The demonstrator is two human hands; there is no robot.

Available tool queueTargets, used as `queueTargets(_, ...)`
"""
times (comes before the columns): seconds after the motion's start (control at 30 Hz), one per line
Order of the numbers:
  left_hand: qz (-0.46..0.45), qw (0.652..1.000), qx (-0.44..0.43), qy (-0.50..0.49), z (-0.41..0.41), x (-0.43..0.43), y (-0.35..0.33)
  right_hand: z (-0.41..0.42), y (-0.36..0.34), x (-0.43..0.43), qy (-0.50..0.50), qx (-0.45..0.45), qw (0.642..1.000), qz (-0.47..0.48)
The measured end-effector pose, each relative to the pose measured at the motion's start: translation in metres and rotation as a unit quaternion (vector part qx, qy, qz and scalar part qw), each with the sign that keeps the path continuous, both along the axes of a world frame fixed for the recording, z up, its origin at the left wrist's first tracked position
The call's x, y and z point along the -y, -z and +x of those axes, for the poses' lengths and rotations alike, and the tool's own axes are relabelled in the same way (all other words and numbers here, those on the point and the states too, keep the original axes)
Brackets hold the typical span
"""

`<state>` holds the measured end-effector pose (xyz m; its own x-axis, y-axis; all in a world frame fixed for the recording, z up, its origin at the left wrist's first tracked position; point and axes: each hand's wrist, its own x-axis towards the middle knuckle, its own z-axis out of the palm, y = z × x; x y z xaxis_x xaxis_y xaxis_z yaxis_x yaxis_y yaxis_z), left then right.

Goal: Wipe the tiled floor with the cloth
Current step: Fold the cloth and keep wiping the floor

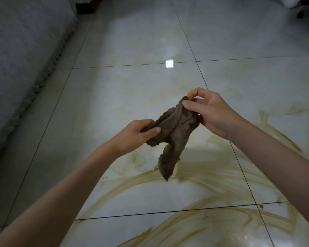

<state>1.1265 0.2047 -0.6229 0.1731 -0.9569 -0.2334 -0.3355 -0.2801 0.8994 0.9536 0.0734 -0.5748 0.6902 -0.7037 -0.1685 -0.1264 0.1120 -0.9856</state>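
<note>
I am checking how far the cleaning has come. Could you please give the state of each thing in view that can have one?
brown cloth: crumpled, held up between both hands, one end hanging down
left hand: grips the cloth's left end
right hand: pinches the cloth's top corner
tiled floor: glossy, far tiles look clean
yellow-brown smears: streaked across the near tiles, not yet wiped off

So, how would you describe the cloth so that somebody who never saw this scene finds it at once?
Start from the glossy pale tiled floor, smeared with yellowish-brown streaks in its near part. Above those streaks, the left hand and right hand hold it up. The cloth is the only dark brown, fuzzy, crumpled thing, one end hanging down.
</note>
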Motion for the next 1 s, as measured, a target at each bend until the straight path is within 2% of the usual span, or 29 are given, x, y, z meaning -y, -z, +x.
queueTargets(0.23, 0.013, 0.982, -0.181, -0.048, -0.003, 0.007, -0.007, 0.027, -0.008, 0.005, 0.074, -0.046, 0.992, -0.087)
queueTargets(0.3, 0.016, 0.988, -0.143, -0.052, 0.0, 0.005, -0.007, 0.035, -0.008, 0.009, 0.077, -0.054, 0.991, -0.092)
queueTargets(0.4, 0.002, 0.997, 0.022, -0.078, 0.013, 0.006, -0.003, 0.048, -0.001, 0.012, 0.069, -0.097, 0.987, -0.112)
queueTargets(0.43, -0.013, 0.994, 0.046, -0.099, 0.019, 0.006, -0.002, 0.053, 0.001, 0.013, 0.071, -0.105, 0.986, -0.112)
queueTargets(0.53, -0.047, 0.989, -0.009, -0.14, 0.039, 0.003, -0.005, 0.07, 0.006, 0.015, 0.085, -0.104, 0.988, -0.077)
queueTargets(0.67, -0.013, 0.987, -0.063, -0.147, 0.066, -0.002, -0.016, 0.097, 0.003, 0.015, 0.082, -0.087, 0.991, -0.061)
queueTargets(0.77, 0.005, 0.984, -0.057, -0.169, 0.092, -0.003, -0.027, 0.12, -0.009, 0.012, 0.068, -0.056, 0.993, -0.081)
queueTargets(0.9, -0.023, 0.988, -0.033, -0.151, 0.114, -0.01, -0.041, 0.133, -0.02, 0.007, 0.043, -0.019, 0.992, -0.119)
queueTargets(1.0, -0.061, 0.987, -0.056, -0.14, 0.112, -0.026, -0.038, 0.122, -0.01, -0.005, 0.004, -0.043, 0.991, -0.13)
